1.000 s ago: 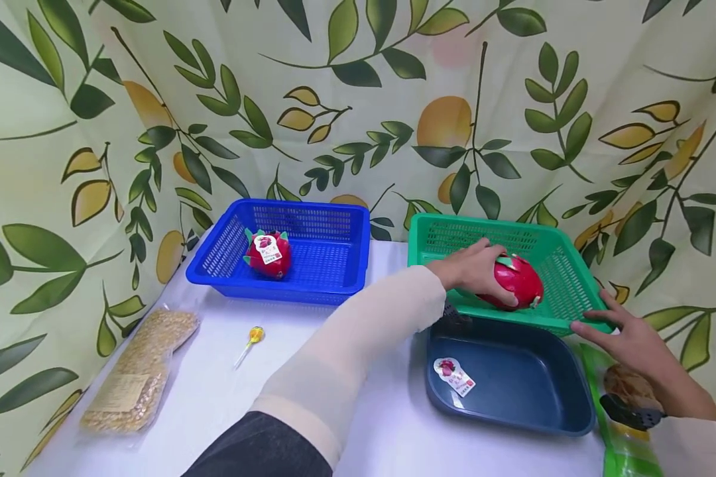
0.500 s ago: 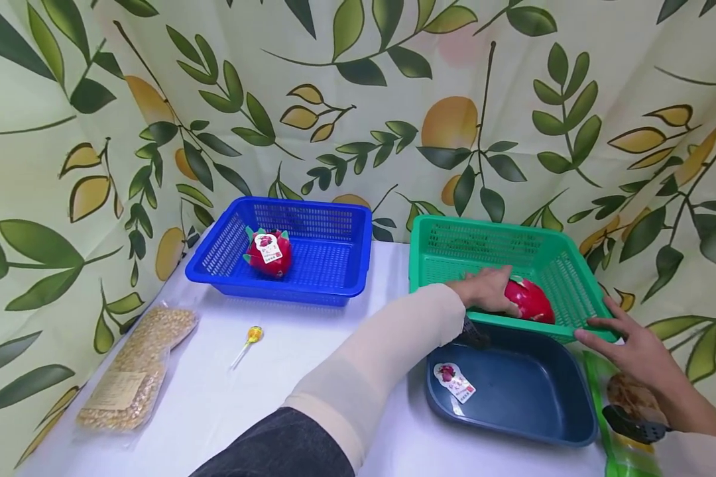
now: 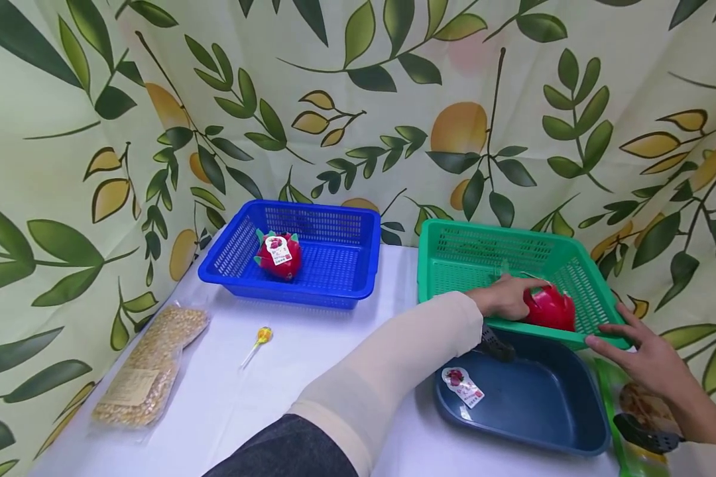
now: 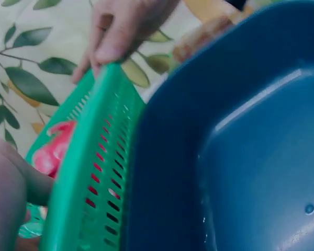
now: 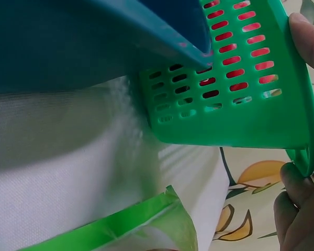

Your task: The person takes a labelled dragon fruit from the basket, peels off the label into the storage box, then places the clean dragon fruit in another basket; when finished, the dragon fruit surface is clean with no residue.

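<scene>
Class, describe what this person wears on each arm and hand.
The left hand and right hand are bare. On the left are a dark sleeve, a cream forearm sleeve and a black perforated strap; on the right, a pale sleeve and black wristband.

Leaf-printed cloth (image 3: 388, 112) walls in a white table (image 3: 215, 397) from 9 o'clock through 12 to 3, bending near 10. Soft light falls on both; a large orange round (image 3: 459, 126) marks the print near 1 o'clock.

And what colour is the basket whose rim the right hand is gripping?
Green; the basket shows best in the head view.
</scene>
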Demonstrator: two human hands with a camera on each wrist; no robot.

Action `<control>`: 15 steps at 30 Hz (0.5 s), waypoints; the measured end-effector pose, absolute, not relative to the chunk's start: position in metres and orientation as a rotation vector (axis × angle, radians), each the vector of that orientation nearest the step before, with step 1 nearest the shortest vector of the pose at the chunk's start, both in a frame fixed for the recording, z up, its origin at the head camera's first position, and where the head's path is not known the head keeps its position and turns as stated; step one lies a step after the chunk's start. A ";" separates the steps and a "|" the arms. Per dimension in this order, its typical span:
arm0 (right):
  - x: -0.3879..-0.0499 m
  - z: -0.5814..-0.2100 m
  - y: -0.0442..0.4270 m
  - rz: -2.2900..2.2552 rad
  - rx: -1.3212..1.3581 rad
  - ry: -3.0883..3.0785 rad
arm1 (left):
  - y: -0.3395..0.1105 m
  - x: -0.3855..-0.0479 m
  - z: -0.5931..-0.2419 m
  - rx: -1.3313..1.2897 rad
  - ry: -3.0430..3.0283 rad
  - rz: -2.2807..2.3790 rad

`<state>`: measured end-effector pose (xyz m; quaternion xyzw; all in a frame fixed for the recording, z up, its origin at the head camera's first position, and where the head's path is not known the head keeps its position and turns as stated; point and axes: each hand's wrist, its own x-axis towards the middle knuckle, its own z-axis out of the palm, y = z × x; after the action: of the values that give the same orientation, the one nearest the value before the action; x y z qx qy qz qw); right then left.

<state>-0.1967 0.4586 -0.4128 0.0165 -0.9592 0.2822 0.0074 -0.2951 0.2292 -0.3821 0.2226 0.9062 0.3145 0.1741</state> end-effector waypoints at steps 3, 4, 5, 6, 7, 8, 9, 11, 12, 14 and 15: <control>-0.197 -0.413 0.456 0.890 0.049 -2.995 | 0.220 -0.296 -0.386 0.709 2.475 1.132; -0.198 -0.413 0.455 0.887 0.045 -2.998 | 0.216 -0.295 -0.386 0.731 2.468 1.175; -0.198 -0.413 0.454 0.886 0.044 -3.000 | 0.212 -0.294 -0.385 0.763 2.469 1.205; -0.198 -0.413 0.454 0.884 0.038 -3.001 | 0.208 -0.292 -0.383 0.772 2.475 1.225; -0.197 -0.413 0.454 0.885 0.033 -3.001 | 0.204 -0.290 -0.380 0.789 2.480 1.237; -0.196 -0.413 0.454 0.878 0.026 -3.001 | 0.200 -0.287 -0.376 0.795 2.491 1.246; -0.196 -0.413 0.455 0.873 0.026 -2.998 | 0.195 -0.283 -0.372 0.811 2.496 1.261; -0.195 -0.414 0.457 0.867 0.027 -2.984 | 0.184 -0.276 -0.362 0.854 2.505 1.306; -0.195 -0.415 0.457 0.869 0.031 -2.975 | 0.177 -0.273 -0.356 0.880 2.512 1.326; -0.195 -0.417 0.459 0.868 0.041 -2.962 | 0.162 -0.267 -0.345 0.926 2.539 1.354; -0.196 -0.418 0.459 0.869 0.046 -2.958 | 0.154 -0.265 -0.340 0.951 2.543 1.372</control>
<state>-0.1957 0.4585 -0.4177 0.0151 -0.9589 0.2819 0.0291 -0.2651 0.1536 -0.3404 0.3123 0.8349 0.4504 0.0496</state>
